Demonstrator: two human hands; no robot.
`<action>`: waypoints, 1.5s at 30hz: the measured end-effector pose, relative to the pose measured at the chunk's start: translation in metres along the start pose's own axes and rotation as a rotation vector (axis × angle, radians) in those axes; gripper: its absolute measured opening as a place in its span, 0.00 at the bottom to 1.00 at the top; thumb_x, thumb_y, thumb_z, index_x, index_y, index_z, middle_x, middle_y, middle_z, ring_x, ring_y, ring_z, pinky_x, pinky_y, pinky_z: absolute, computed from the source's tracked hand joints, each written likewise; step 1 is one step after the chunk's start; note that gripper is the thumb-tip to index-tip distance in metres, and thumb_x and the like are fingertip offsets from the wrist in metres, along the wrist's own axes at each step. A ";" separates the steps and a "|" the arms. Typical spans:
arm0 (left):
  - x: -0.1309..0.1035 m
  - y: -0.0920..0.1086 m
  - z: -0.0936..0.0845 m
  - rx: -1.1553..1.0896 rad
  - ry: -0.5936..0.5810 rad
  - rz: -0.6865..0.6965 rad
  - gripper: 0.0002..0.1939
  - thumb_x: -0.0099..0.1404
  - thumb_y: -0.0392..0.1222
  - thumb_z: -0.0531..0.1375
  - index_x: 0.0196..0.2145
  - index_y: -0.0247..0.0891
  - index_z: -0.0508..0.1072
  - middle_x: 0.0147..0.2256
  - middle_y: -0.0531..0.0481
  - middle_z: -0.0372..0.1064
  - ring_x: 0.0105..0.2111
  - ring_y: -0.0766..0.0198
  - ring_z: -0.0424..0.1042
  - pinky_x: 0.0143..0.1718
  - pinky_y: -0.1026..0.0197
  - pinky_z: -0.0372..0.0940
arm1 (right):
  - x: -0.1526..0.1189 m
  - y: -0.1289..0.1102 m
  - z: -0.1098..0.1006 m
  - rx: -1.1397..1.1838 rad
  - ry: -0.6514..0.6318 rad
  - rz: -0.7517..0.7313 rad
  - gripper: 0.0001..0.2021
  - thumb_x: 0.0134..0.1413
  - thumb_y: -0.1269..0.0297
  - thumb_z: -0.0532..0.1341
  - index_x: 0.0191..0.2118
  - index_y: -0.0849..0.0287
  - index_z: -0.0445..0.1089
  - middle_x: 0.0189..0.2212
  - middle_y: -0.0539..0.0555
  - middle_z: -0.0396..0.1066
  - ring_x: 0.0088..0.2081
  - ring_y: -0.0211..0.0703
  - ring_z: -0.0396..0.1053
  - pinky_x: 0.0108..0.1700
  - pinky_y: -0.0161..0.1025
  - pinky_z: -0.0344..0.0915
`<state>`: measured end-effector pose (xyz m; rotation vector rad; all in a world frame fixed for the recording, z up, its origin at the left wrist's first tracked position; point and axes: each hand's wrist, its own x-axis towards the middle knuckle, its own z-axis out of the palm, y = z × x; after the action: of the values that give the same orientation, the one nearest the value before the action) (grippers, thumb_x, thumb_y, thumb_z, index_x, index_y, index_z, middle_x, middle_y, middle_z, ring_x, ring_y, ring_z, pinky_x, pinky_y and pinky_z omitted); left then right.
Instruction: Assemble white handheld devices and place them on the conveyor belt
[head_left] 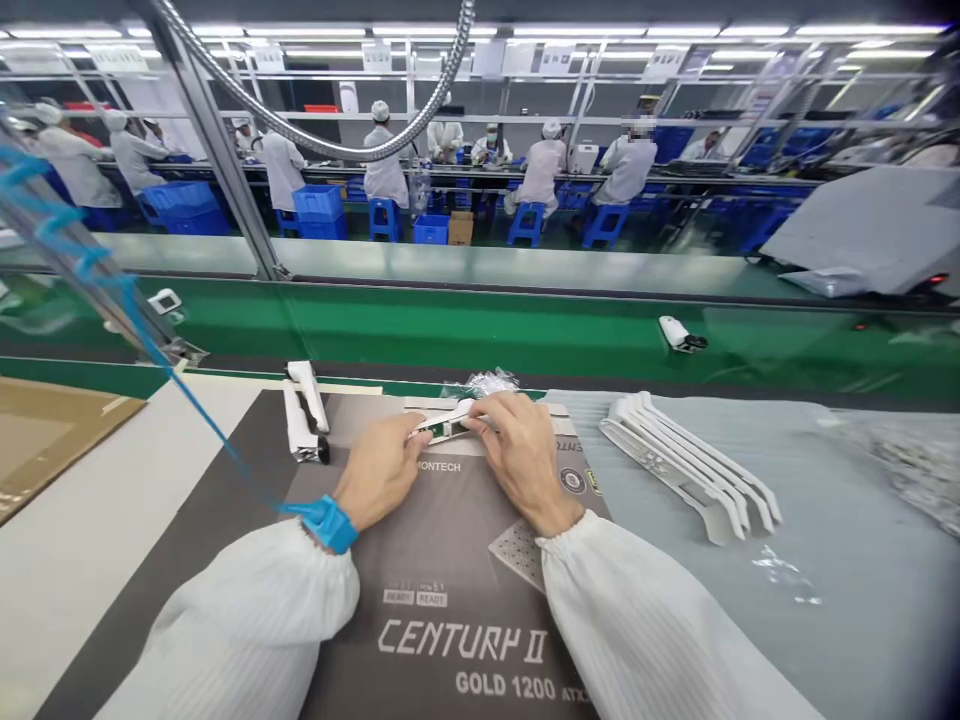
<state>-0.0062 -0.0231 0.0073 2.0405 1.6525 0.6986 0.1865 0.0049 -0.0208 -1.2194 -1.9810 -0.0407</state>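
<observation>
A white elongated housing (448, 424) with a green circuit board showing inside is held between both hands above the printed dark sheet (450, 540). My left hand (381, 465) pinches its left end with thumb and fingers. My right hand (521, 450) has its fingers closed on the right end. A blue wrist strap (330, 523) with a coiled cord circles my left wrist. Two white assembled pieces with black ends (301, 420) lie left of my left hand. Several white curved shells (690, 465) lie nested on the grey foam to the right.
Clear plastic wrap (487, 383) lies behind the hands. Beyond it runs a green conveyor (465, 335) carrying a white device (679, 333). Cardboard (60, 430) is at the left, plastic bags (907, 460) at the right. A metal post (217, 140) rises at the left. People in white sit far behind.
</observation>
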 end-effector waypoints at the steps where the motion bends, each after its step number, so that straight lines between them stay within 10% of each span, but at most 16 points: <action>1: 0.000 -0.001 -0.003 -0.015 -0.020 0.006 0.14 0.68 0.41 0.52 0.42 0.41 0.77 0.37 0.47 0.76 0.40 0.56 0.73 0.46 0.57 0.63 | 0.000 -0.003 -0.001 -0.032 -0.003 -0.009 0.07 0.65 0.61 0.58 0.36 0.53 0.71 0.36 0.51 0.76 0.38 0.44 0.66 0.41 0.44 0.53; 10: 0.017 -0.019 -0.003 -0.558 0.141 -0.405 0.17 0.62 0.53 0.57 0.32 0.35 0.74 0.18 0.51 0.66 0.18 0.64 0.64 0.24 0.62 0.60 | 0.001 -0.005 -0.002 0.189 -0.107 0.183 0.09 0.65 0.68 0.50 0.32 0.54 0.62 0.34 0.53 0.71 0.38 0.46 0.65 0.44 0.44 0.55; 18: 0.013 -0.012 -0.005 -0.749 0.084 -0.337 0.23 0.57 0.60 0.61 0.33 0.33 0.75 0.20 0.52 0.67 0.21 0.67 0.63 0.25 0.65 0.58 | 0.047 0.055 0.002 -0.228 -0.227 0.386 0.05 0.60 0.66 0.55 0.33 0.56 0.66 0.38 0.56 0.72 0.43 0.51 0.64 0.44 0.46 0.53; 32: 0.008 0.002 0.001 -1.136 0.016 -0.334 0.28 0.50 0.55 0.70 0.41 0.35 0.68 0.35 0.49 0.72 0.29 0.68 0.68 0.31 0.63 0.62 | -0.061 0.087 -0.136 -0.798 -0.290 0.317 0.11 0.59 0.58 0.57 0.29 0.56 0.69 0.35 0.59 0.72 0.39 0.54 0.68 0.40 0.49 0.54; 37: 0.005 0.007 0.006 -1.131 -0.028 -0.237 0.25 0.52 0.52 0.69 0.41 0.38 0.65 0.31 0.53 0.70 0.24 0.71 0.64 0.26 0.65 0.60 | -0.035 0.047 -0.130 -0.377 -0.325 0.430 0.13 0.62 0.52 0.53 0.34 0.53 0.67 0.26 0.54 0.73 0.29 0.49 0.69 0.32 0.44 0.57; 45: 0.011 -0.002 0.005 -1.020 0.041 -0.290 0.26 0.51 0.49 0.70 0.43 0.36 0.66 0.24 0.58 0.64 0.20 0.72 0.60 0.21 0.66 0.56 | 0.020 -0.028 -0.050 0.842 -0.843 0.453 0.16 0.60 0.50 0.58 0.47 0.54 0.69 0.31 0.50 0.73 0.24 0.37 0.69 0.25 0.35 0.64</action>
<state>-0.0028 -0.0124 0.0035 1.0442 1.1687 1.1573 0.1909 -0.0159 0.0366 -1.1235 -1.9216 1.5833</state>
